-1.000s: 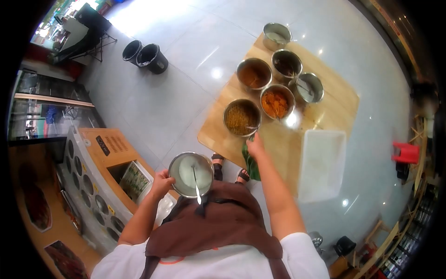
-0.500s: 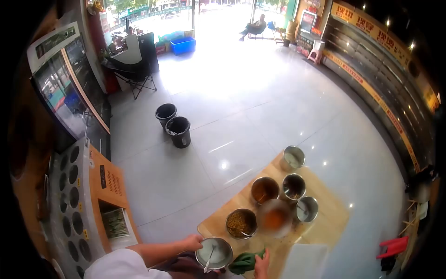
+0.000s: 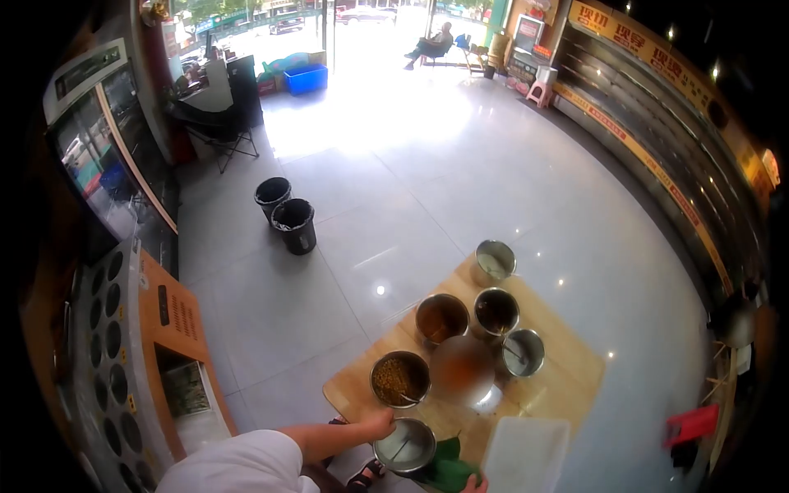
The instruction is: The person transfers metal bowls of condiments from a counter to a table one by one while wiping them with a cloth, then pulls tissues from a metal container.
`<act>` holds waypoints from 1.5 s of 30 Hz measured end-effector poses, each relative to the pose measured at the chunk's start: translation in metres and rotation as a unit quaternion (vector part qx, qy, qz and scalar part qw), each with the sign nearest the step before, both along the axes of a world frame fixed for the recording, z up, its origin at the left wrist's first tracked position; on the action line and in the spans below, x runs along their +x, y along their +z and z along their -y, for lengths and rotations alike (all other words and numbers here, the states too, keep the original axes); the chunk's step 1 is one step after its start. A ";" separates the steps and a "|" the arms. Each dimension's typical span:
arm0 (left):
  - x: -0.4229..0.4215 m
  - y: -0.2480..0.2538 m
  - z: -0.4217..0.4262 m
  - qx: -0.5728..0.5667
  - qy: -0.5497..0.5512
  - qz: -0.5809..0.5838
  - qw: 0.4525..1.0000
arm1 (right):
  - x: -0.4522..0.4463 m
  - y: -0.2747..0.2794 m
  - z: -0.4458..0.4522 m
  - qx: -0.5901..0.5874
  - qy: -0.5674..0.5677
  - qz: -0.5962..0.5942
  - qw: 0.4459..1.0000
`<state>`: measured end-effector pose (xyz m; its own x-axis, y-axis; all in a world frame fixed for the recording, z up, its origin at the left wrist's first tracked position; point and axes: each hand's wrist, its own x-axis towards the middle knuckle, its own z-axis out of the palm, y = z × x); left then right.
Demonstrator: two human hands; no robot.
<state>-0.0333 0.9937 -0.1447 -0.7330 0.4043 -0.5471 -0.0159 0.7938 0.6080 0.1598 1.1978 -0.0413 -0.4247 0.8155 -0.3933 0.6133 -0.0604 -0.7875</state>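
My left hand [image 3: 379, 424] is closed on the left rim of a steel bowl [image 3: 386, 459] with whitish contents and a spoon in it, at the table's front edge. At the bottom of the view, my right hand [image 3: 475, 485] grips a dark green sheet [image 3: 450, 468], leaves or cloth; I cannot tell which. The sheet lies right beside the bowl. My right fingers are partly cut off by the frame. Just beyond the left hand stands a bowl of yellow, grainy food [image 3: 399, 380] with a spoon.
More steel bowls stand on the wooden table [image 3: 567, 329], among them a brown one [image 3: 442, 319] and a blurred orange one [image 3: 462, 370]. A white tray [image 3: 527, 456] lies at front right. Two black bins [image 3: 294, 228] stand on the floor. A person [image 3: 431, 45] sits far off.
The view has shifted. The left hand and the steel bowl have moved right relative to the table, closer to the green sheet. The right hand has dropped lower, and the sheet looks more spread.
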 end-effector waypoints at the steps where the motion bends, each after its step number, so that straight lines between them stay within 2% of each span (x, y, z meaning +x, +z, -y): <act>1: 0.004 0.004 -0.003 -0.004 0.021 -0.024 0.999 | 0.004 -0.007 -0.004 0.019 -0.021 -0.044 0.999; 2: 0.008 0.009 -0.007 -0.007 0.019 -0.018 1.000 | 0.004 -0.019 -0.010 0.038 -0.040 -0.088 0.995; 3: 0.009 0.019 -0.012 -0.017 0.032 -0.013 0.999 | 0.003 -0.024 -0.014 0.035 -0.041 -0.083 0.995; 5: 0.014 0.020 -0.017 -0.025 0.045 -0.009 0.999 | -0.009 -0.033 -0.024 -0.159 -0.048 -0.168 0.972; 7: 0.020 0.009 -0.023 -0.032 0.024 -0.052 0.998 | -0.006 -0.083 -0.033 -0.191 -0.031 -0.155 0.969; 9: 0.023 0.011 -0.026 -0.023 0.031 -0.061 0.997 | -0.005 -0.102 -0.034 -0.295 -0.014 -0.152 0.943; 10: 0.024 0.011 -0.027 -0.017 0.037 -0.068 0.997 | -0.001 -0.120 -0.037 -0.296 -0.011 -0.150 0.943; 12: 0.022 0.008 -0.028 -0.007 0.029 -0.079 0.996 | 0.012 -0.155 -0.033 -0.459 0.032 -0.236 0.856; 14: 0.018 0.006 -0.028 -0.001 0.012 -0.067 0.998 | -0.015 -0.060 -0.029 -0.406 -0.087 -0.285 0.864; 15: 0.014 0.001 -0.028 -0.009 0.005 -0.035 0.999 | -0.022 -0.044 -0.032 -0.426 -0.104 -0.323 0.839; 18: 0.008 -0.010 -0.027 -0.010 -0.003 -0.089 0.996 | -0.024 -0.015 -0.041 -0.469 -0.118 -0.332 0.810; 21: 0.020 -0.003 -0.038 0.012 0.026 -0.130 0.991 | -0.021 -0.015 -0.041 -0.512 -0.124 -0.305 0.793; 22: 0.019 0.000 -0.044 -0.006 0.047 -0.112 0.993 | -0.023 -0.030 -0.041 -0.473 -0.118 -0.240 0.840; 24: 0.022 -0.001 -0.050 0.017 0.041 -0.142 0.989 | -0.026 -0.051 -0.035 -0.431 -0.088 -0.123 0.889; 28: 0.017 -0.002 -0.053 0.074 0.066 -0.169 0.981 | -0.043 -0.046 -0.027 -0.395 -0.041 -0.087 0.914; 29: 0.016 -0.003 -0.053 0.078 0.056 -0.148 0.984 | -0.044 -0.052 -0.027 -0.283 0.071 -0.048 0.955; 30: 0.013 -0.003 -0.053 0.083 0.044 -0.129 0.987 | -0.047 -0.058 -0.027 -0.164 0.181 -0.009 0.970; 31: 0.011 -0.002 -0.054 0.081 0.042 -0.122 0.988 | -0.055 -0.059 -0.026 -0.167 0.178 -0.003 0.970; 32: 0.009 0.000 -0.056 0.084 0.025 -0.132 0.987 | -0.064 -0.060 -0.025 -0.032 0.281 0.036 0.959; 33: 0.007 0.001 -0.057 0.088 0.008 -0.142 0.986 | -0.076 -0.059 -0.024 0.103 0.378 0.074 0.917; 34: 0.004 0.000 -0.057 0.086 0.010 -0.137 0.987 | -0.089 -0.055 -0.023 0.101 0.380 0.078 0.916; 36: -0.003 -0.002 -0.054 0.059 -0.079 -0.149 0.984 | -0.114 -0.051 -0.019 0.133 0.391 0.157 0.897; 37: -0.004 -0.003 -0.053 0.057 -0.075 -0.144 0.985 | -0.118 -0.060 -0.020 0.129 0.396 0.159 0.895; 39: -0.004 -0.005 -0.052 0.095 -0.089 -0.166 0.977 | -0.120 -0.081 -0.019 0.301 0.360 0.107 0.877; 40: -0.005 -0.005 -0.052 0.095 -0.088 -0.163 0.978 | -0.121 -0.090 -0.020 0.299 0.362 0.110 0.876; 42: -0.002 -0.008 -0.056 0.079 -0.059 -0.147 0.984 | -0.122 -0.099 -0.023 0.049 0.347 0.233 0.907; 43: 0.002 -0.012 -0.056 0.081 -0.055 -0.140 0.985 | -0.118 -0.100 -0.022 0.049 0.349 0.241 0.904; 45: 0.005 -0.018 -0.056 0.095 -0.005 -0.147 0.985 | -0.108 -0.098 -0.007 0.072 0.272 0.288 0.915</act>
<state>-0.0279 1.0493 -0.1632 -0.8438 0.4866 -0.2265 0.1898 0.6652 0.7221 0.0520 1.2053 -0.1391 -0.5391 0.6058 -0.5852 0.8380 0.4559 -0.3000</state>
